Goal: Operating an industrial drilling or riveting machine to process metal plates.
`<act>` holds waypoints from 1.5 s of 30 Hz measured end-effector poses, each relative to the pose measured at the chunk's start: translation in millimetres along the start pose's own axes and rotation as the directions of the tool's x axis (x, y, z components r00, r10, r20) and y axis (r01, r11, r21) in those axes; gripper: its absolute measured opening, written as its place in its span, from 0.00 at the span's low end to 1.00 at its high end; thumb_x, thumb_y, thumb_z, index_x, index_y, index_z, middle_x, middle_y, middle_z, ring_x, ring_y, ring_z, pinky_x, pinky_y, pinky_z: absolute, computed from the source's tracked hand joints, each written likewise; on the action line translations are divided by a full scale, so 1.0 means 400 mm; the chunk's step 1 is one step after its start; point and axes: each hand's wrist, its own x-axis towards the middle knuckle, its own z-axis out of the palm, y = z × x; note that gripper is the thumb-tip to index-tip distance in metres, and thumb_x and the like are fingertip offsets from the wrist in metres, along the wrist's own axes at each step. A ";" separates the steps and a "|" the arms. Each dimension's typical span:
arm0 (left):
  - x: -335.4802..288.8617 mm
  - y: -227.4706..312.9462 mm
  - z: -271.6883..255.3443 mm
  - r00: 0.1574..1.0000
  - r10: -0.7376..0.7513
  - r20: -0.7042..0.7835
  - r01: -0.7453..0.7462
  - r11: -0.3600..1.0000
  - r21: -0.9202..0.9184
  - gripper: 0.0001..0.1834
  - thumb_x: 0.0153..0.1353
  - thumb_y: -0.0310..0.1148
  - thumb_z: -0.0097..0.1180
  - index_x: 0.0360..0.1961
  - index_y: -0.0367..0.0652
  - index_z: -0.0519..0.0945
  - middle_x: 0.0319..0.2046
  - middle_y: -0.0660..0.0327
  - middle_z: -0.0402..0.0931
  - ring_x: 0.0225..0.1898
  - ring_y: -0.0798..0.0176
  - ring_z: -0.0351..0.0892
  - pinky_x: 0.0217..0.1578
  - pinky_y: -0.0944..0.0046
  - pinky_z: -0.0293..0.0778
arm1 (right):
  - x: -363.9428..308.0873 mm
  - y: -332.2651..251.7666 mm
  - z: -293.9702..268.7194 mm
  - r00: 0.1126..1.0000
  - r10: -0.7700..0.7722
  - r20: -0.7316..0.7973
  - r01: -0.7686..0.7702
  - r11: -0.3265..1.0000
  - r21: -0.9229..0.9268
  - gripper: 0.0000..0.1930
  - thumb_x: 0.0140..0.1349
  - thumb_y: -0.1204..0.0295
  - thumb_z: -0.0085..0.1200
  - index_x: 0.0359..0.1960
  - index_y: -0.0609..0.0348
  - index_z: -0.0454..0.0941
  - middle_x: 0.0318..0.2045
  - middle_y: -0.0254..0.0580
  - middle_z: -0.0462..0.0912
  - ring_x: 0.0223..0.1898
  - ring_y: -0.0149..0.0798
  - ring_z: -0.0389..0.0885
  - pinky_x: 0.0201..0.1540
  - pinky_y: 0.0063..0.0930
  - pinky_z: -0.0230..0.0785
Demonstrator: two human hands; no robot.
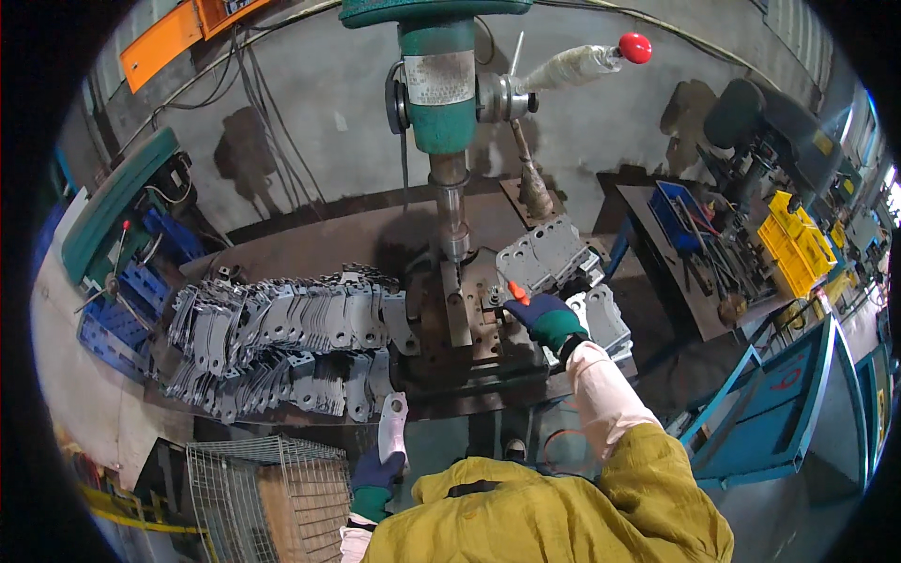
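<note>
My left hand (377,472), in a blue and green glove, grips a flat grey metal plate (392,430) with holes by its lower end, in front of the table edge. My right hand (544,317), gloved alike, reaches to the fixture (457,314) under the drill press (443,94). Its fingers close around a short orange-red handle (518,293), whose lower part the glove hides. Above the fixture, the drill's chuck (454,235) points straight down. Whether a part sits in the fixture I cannot make out.
Stacked metal plates (282,314) fill the table's left side in two rows. More grey parts (549,253) are piled right of the fixture. A wire basket (235,488) stands below at left. A side bench (648,216) with tools and a blue metal frame (751,422) are at right.
</note>
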 end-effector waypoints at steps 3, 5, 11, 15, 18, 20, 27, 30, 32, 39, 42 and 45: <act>-0.009 0.033 0.002 0.999 -0.038 -0.023 0.040 0.995 0.091 0.25 0.55 0.43 0.65 0.51 0.40 0.80 0.34 0.58 0.83 0.33 0.64 0.81 0.35 0.60 0.76 | 0.034 0.018 -0.021 0.986 0.001 -0.166 -0.014 0.997 -0.080 0.26 0.65 0.44 0.40 0.40 0.51 0.82 0.31 0.58 0.83 0.38 0.59 0.81 0.42 0.51 0.70; -0.035 0.061 0.000 0.993 -0.111 -0.041 0.114 0.992 0.059 0.25 0.55 0.43 0.65 0.50 0.40 0.81 0.33 0.58 0.83 0.31 0.64 0.81 0.34 0.60 0.76 | 0.047 -0.011 -0.077 0.944 0.309 -0.112 -0.301 0.950 0.086 0.32 0.62 0.40 0.40 0.39 0.57 0.84 0.37 0.59 0.83 0.43 0.60 0.81 0.47 0.51 0.70; -0.041 0.064 0.010 0.986 -0.160 -0.049 0.164 0.982 0.098 0.26 0.55 0.46 0.64 0.50 0.40 0.81 0.27 0.62 0.82 0.26 0.64 0.80 0.29 0.58 0.75 | 0.084 0.128 -0.138 0.996 -0.019 -0.084 0.006 0.989 -0.149 0.28 0.58 0.53 0.54 0.61 0.40 0.71 0.41 0.58 0.83 0.44 0.60 0.81 0.47 0.49 0.72; -0.012 -0.028 0.019 0.992 -0.116 -0.046 0.119 0.990 0.075 0.26 0.55 0.47 0.64 0.49 0.40 0.81 0.26 0.62 0.81 0.25 0.65 0.79 0.29 0.59 0.75 | 0.097 0.148 -0.144 0.994 -0.070 -0.088 0.059 0.991 -0.124 0.38 0.50 0.70 0.63 0.66 0.35 0.64 0.42 0.59 0.81 0.44 0.59 0.81 0.47 0.49 0.73; -0.019 -0.009 0.026 0.994 -0.102 -0.044 0.102 0.995 0.005 0.27 0.55 0.47 0.64 0.50 0.40 0.80 0.27 0.61 0.82 0.26 0.64 0.79 0.30 0.59 0.75 | 0.064 0.146 -0.139 0.966 -0.068 -0.250 0.072 0.997 0.009 0.20 0.58 0.58 0.60 0.48 0.54 0.77 0.25 0.53 0.81 0.27 0.51 0.82 0.32 0.43 0.72; -0.004 -0.041 0.036 0.995 0.013 -0.101 -0.018 0.999 -0.044 0.27 0.55 0.46 0.65 0.51 0.40 0.79 0.28 0.61 0.82 0.26 0.64 0.79 0.30 0.59 0.75 | 0.021 0.104 -0.161 0.994 0.079 -0.075 -0.040 0.904 0.426 0.21 0.59 0.50 0.58 0.37 0.58 0.78 0.21 0.47 0.80 0.22 0.44 0.80 0.28 0.38 0.71; 0.013 -0.035 0.030 0.997 -0.028 -0.068 0.044 0.969 0.244 0.28 0.57 0.50 0.63 0.52 0.41 0.79 0.30 0.56 0.83 0.26 0.63 0.81 0.31 0.58 0.76 | -0.188 -0.017 -0.192 0.986 -0.028 0.166 -0.119 0.578 0.807 0.26 0.60 0.43 0.56 0.29 0.58 0.80 0.18 0.39 0.76 0.20 0.33 0.76 0.24 0.27 0.69; 0.014 0.027 0.021 0.999 -0.042 -0.024 0.045 0.989 0.142 0.27 0.57 0.52 0.61 0.50 0.42 0.80 0.31 0.54 0.83 0.27 0.58 0.83 0.31 0.56 0.76 | -0.216 -0.066 -0.205 0.992 -0.038 0.120 -0.083 0.514 0.854 0.25 0.61 0.43 0.56 0.34 0.56 0.80 0.23 0.39 0.79 0.24 0.31 0.78 0.27 0.25 0.69; 0.019 0.026 0.020 0.998 -0.061 0.028 0.057 0.992 0.116 0.26 0.57 0.51 0.61 0.49 0.42 0.81 0.32 0.53 0.84 0.27 0.54 0.83 0.31 0.54 0.76 | -0.177 -0.066 -0.183 0.971 0.024 0.238 -0.227 0.399 0.888 0.26 0.60 0.42 0.56 0.36 0.55 0.79 0.23 0.38 0.80 0.22 0.31 0.78 0.24 0.25 0.68; 0.018 0.015 0.024 0.998 0.044 -0.049 -0.023 0.934 0.357 0.25 0.55 0.52 0.63 0.44 0.42 0.83 0.32 0.51 0.83 0.30 0.53 0.83 0.33 0.52 0.75 | -0.003 -0.071 -0.111 0.923 0.077 0.377 -0.360 0.515 0.778 0.30 0.58 0.38 0.56 0.38 0.56 0.79 0.24 0.39 0.81 0.22 0.35 0.80 0.19 0.24 0.67; 0.004 -0.020 0.030 0.992 0.032 -0.120 0.013 0.935 0.355 0.27 0.53 0.54 0.64 0.45 0.43 0.83 0.32 0.52 0.83 0.32 0.53 0.83 0.34 0.52 0.75 | 0.042 -0.083 -0.096 0.934 0.030 0.357 -0.346 0.332 0.878 0.30 0.59 0.37 0.55 0.38 0.57 0.78 0.24 0.42 0.81 0.18 0.36 0.77 0.19 0.25 0.67; -0.032 0.017 0.005 0.982 -0.176 -0.074 0.187 0.967 0.172 0.33 0.50 0.58 0.65 0.50 0.45 0.82 0.35 0.50 0.84 0.36 0.50 0.85 0.38 0.50 0.76 | 0.119 -0.073 -0.084 0.872 0.037 0.489 -0.482 0.250 0.840 0.30 0.59 0.37 0.54 0.38 0.56 0.76 0.23 0.44 0.81 0.14 0.37 0.75 0.14 0.27 0.66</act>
